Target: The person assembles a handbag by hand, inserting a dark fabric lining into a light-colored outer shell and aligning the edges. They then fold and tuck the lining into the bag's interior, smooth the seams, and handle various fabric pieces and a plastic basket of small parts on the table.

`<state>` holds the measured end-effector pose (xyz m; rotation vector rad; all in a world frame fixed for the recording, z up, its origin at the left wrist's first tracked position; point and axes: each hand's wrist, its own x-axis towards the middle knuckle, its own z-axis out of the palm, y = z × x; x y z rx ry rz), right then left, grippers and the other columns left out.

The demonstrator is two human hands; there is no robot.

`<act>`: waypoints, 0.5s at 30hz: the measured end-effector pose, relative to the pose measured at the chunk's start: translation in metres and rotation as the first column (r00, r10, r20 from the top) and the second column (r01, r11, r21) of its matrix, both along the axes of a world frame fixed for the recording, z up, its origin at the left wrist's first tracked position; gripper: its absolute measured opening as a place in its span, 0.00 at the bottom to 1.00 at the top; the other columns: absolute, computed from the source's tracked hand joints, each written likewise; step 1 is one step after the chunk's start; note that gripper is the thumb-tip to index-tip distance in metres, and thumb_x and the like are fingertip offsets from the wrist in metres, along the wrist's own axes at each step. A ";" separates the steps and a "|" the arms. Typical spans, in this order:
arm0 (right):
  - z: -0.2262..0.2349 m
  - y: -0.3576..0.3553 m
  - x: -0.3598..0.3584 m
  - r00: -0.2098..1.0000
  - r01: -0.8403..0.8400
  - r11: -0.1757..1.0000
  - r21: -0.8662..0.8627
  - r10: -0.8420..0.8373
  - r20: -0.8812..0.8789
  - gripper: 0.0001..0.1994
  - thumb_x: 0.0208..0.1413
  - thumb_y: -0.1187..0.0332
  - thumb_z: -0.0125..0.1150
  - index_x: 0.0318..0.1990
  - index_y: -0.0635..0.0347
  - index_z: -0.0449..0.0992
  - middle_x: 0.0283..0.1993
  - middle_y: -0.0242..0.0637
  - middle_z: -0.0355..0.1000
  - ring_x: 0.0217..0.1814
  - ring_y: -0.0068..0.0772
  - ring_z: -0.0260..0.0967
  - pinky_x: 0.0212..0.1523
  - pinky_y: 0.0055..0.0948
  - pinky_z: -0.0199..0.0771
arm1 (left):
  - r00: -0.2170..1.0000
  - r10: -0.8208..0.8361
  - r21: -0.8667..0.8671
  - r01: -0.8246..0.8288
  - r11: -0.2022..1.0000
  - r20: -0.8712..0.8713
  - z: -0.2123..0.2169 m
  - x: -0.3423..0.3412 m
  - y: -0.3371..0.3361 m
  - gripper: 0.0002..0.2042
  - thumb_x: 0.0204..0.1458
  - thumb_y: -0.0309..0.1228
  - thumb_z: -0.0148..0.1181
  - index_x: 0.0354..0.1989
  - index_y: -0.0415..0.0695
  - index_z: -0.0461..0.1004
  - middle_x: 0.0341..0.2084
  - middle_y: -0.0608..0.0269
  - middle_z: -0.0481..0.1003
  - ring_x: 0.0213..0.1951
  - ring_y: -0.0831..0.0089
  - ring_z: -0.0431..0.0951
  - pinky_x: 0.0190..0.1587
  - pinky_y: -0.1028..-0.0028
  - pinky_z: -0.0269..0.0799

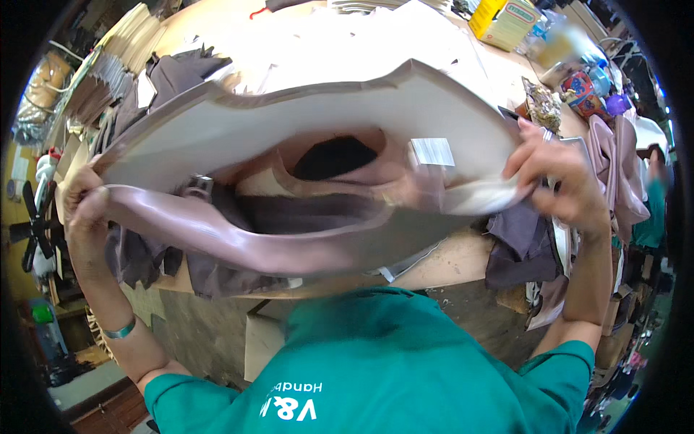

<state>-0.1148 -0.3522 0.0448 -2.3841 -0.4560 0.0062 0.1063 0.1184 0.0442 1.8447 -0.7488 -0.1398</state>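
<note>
Head view looks down over a pale wooden workbench (pixel 463 260) whose front edge bends across the middle of the frame, littered with dark brown fabric scraps (pixel 520 246) that hang over its rim. Farther back the top is covered with white paper sheets (pixel 325 36), and a yellow-and-green cardboard box (pixel 506 22) stands at the far right corner near a cluster of colourful small containers (pixel 589 90). Stacks of tan flat pieces (pixel 108 69) are ranked along the left end of the bench. A black fan (pixel 32 228) stands against the yellow wall at far left, and a strip of rough floor shows under the bench. The person's green shirt (pixel 376 362) fills the lower middle.

Raised above the bench, between both hands, is a large mauve leather bag shell with a pale grey inner lining (pixel 289 137), spread wide so its dark interior opening faces the camera. The left hand (pixel 83 202), a metal bangle on its wrist, is closed around the bag's left end, fingers curled over the glossy mauve rim. The right hand (pixel 560 177) pinches the bag's right end, thumb and fingers (pixel 528 155) clamped on the pale lining edge, which is blurred there. A small white label (pixel 432 152) sits on the lining just beside the right hand.
</note>
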 end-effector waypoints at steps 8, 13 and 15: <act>-0.071 0.008 0.048 0.949 0.275 0.682 0.677 -0.306 -0.076 0.32 0.39 0.71 0.66 0.54 0.56 0.58 0.52 0.39 0.61 0.52 0.32 0.61 0.48 0.33 0.68 | 0.984 0.175 -0.098 -0.177 0.979 -0.030 -0.067 0.027 -0.027 0.22 0.46 0.29 0.58 0.51 0.41 0.63 0.41 0.62 0.69 0.41 0.78 0.69 0.45 0.79 0.63; -0.168 -0.003 0.079 0.890 0.372 0.686 0.625 -0.073 -0.450 0.38 0.42 0.63 0.65 0.60 0.64 0.50 0.57 0.42 0.57 0.57 0.35 0.56 0.56 0.35 0.58 | 0.969 0.195 -0.214 -0.225 0.951 -0.153 -0.120 0.012 -0.007 0.30 0.48 0.33 0.57 0.59 0.39 0.54 0.53 0.58 0.62 0.54 0.68 0.63 0.55 0.72 0.58; -0.179 0.001 0.089 0.960 0.224 0.749 0.623 -0.061 -0.272 0.30 0.47 0.59 0.60 0.55 0.66 0.59 0.55 0.44 0.61 0.57 0.35 0.56 0.57 0.34 0.56 | 0.922 0.271 -0.146 -0.318 0.937 -0.276 -0.149 0.011 0.003 0.27 0.48 0.32 0.58 0.54 0.33 0.58 0.48 0.56 0.66 0.48 0.69 0.67 0.51 0.71 0.62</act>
